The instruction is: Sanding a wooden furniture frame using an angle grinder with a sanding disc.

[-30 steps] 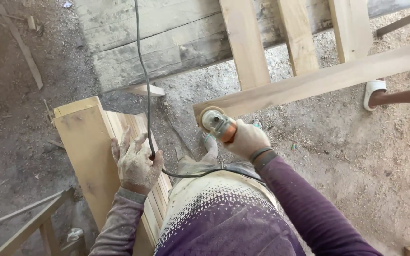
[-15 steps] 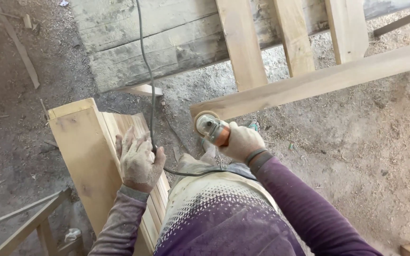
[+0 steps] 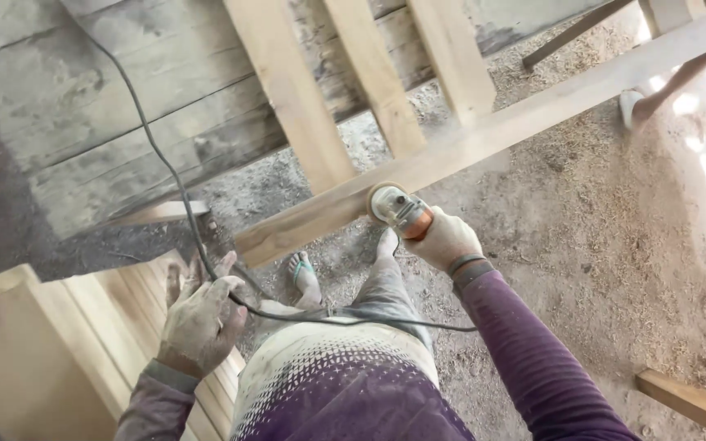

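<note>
The person's right hand point(image 3: 444, 240) is clenched around a small orange-and-grey handheld electric sander point(image 3: 402, 212), its round disc pressed against the near edge of a long pale wooden plank point(image 3: 484, 135) that runs from the left middle up to the far right. The step in hand looks like sanding that edge, with the tool sitting partway along the plank and a faint haze of dust about it. The left hand point(image 3: 199, 318), coated in sawdust, rests with fingers spread on a stack of light wooden slats point(image 3: 124, 310) at the near left; it grips nothing, while the thin black power cable point(image 3: 165, 171) passes just beside its fingers and trails to the far left. Bare sandalled feet point(image 3: 304, 273) stand on the sawdust-covered floor point(image 3: 614, 269) below. Working further along probably calls for keeping the disc flat on the edge and the cable away from it.
</note>
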